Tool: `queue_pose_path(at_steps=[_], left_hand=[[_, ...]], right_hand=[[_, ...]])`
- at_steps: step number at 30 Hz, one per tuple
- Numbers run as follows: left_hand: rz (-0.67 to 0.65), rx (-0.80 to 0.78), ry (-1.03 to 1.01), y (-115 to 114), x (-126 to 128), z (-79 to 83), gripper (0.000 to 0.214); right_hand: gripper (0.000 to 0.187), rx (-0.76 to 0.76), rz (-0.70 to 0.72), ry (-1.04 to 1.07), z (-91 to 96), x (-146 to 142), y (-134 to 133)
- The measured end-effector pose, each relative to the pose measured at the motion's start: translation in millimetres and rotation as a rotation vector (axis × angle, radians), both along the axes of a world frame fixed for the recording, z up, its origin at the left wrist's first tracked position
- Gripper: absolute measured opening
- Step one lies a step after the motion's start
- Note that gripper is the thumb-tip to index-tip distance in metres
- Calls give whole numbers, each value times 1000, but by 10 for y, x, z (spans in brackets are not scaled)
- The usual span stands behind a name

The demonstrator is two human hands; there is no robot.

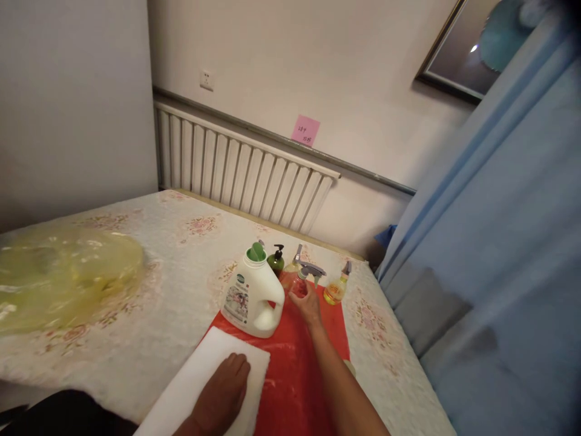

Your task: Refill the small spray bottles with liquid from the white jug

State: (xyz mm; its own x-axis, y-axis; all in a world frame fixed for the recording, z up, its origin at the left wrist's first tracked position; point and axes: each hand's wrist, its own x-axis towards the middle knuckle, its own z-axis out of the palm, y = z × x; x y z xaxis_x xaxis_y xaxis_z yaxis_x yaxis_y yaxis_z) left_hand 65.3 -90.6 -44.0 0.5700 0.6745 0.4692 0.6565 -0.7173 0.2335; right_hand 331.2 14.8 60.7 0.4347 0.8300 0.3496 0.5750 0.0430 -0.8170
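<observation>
My right hand [307,304] reaches forward, its fingers wrapped round a spray bottle [298,284] with reddish contents and a grey trigger head. My left hand [229,383] rests curled on a white folded cloth or pad [190,375]; its fingers are closed and their undersides hidden. Just beyond it stands a large white detergent jug [249,297], upright, with a green spout at its open mouth. Behind the jug is a dark green pump bottle [275,260]. To the right of my right hand stands a yellow spray bottle [334,290].
A red sheet [290,363] lies under the jug and bottles on a floral-covered surface [181,260]. Yellowish clear plastic [68,278] spreads at the left. A radiator [240,169] lines the wall, and a blue curtain [494,242] hangs at the right.
</observation>
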Motion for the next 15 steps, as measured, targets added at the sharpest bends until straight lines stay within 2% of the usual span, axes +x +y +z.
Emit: queue_pose_path(at_steps=[7, 15], left_hand=[[-38, -62, -1, 0, 5, 134, 28], [-61, -137, 23, 37, 25, 188, 24]], right_hand=[[60, -33, -74, -10, 95, 166, -653], [55, -79, -67, 31, 7, -12, -1407]])
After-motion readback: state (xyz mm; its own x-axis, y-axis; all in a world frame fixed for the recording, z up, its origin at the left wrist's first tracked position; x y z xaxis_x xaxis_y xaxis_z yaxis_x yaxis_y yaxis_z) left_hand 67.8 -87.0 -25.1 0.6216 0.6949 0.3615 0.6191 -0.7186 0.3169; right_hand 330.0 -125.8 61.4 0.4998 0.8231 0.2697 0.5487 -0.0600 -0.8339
